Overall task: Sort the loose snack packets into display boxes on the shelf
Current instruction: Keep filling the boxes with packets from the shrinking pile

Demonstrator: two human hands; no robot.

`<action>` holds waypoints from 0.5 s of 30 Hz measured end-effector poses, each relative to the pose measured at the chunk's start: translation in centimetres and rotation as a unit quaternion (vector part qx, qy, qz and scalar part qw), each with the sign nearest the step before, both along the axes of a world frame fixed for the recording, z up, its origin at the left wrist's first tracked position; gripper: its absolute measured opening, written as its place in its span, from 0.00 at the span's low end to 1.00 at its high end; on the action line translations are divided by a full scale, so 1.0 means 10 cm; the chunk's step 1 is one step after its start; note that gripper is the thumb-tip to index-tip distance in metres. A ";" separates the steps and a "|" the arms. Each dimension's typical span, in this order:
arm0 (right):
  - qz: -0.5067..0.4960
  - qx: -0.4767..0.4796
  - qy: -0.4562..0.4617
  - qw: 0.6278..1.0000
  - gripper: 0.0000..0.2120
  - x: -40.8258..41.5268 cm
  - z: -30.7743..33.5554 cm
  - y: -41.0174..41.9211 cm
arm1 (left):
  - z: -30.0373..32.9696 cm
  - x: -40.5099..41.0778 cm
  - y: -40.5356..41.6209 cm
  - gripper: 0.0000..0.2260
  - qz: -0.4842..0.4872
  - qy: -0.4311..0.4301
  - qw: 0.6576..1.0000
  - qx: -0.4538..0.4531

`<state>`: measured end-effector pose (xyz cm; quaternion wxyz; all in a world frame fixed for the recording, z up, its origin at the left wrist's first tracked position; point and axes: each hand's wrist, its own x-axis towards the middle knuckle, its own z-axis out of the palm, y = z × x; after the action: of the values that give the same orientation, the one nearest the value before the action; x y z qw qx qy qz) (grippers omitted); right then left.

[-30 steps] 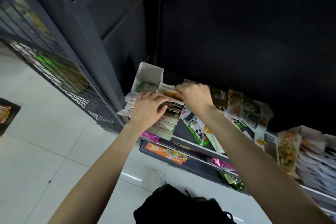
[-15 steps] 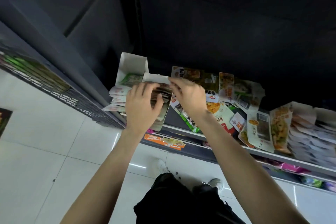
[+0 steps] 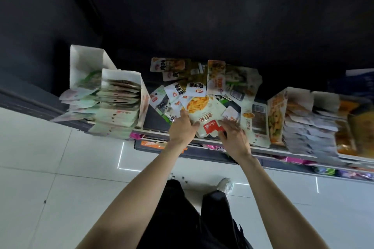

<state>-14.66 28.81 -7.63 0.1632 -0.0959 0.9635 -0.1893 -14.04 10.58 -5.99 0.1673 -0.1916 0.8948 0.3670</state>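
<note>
On the shelf (image 3: pixel 269 150), between the display boxes, lies a loose pile of snack packets (image 3: pixel 214 79). On top, at the front, is a white packet with a red corner and a picture of yellow strips (image 3: pixel 204 115). My left hand (image 3: pixel 182 129) grips its left edge, thumb on its face. My right hand (image 3: pixel 232 135) rests with spread fingers on its lower right corner. A white display box (image 3: pixel 121 76) at the left holds a full row of green-white packets (image 3: pixel 119 107). A second box (image 3: pixel 85 60) stands further left.
More display boxes with stacked packets (image 3: pixel 291 97) fill the right of the shelf. A lower shelf (image 3: pixel 283 162) holds pink and purple packets. Below are the white tiled floor (image 3: pixel 50 168), my dark trousers and one shoe (image 3: pixel 224 185). The back of the shelf unit is dark.
Both hands have left the box of green-white packets at the left and moved right to the loose pile, where they now meet on the white packet. The camera view shifted right.
</note>
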 end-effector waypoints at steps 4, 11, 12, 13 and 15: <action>0.017 0.034 -0.038 0.999 0.21 -0.02 0.01 0.01 | -0.07 -0.05 0.18 0.22 0.101 0.002 0.995 0.008; -0.114 -0.036 -0.017 0.993 0.25 -0.01 0.32 -0.05 | 0.08 -0.09 0.24 0.06 0.197 0.007 0.968 0.158; -0.183 -0.071 -0.030 0.980 0.29 0.01 0.41 -0.08 | 0.15 -0.07 0.23 0.06 0.222 0.031 0.954 0.200; -0.253 -0.135 -0.072 0.955 0.32 0.03 0.49 -0.10 | 0.22 -0.01 0.22 0.07 0.249 0.057 0.935 0.246; -0.378 -0.323 -0.210 0.842 0.27 0.06 0.62 -0.18 | 0.35 0.13 0.22 0.10 0.289 0.094 0.897 0.320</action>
<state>-14.02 27.04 -1.41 0.2373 0.2708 0.7516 -0.5527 -12.75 12.83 -2.52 0.0214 -0.3430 0.6458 0.6818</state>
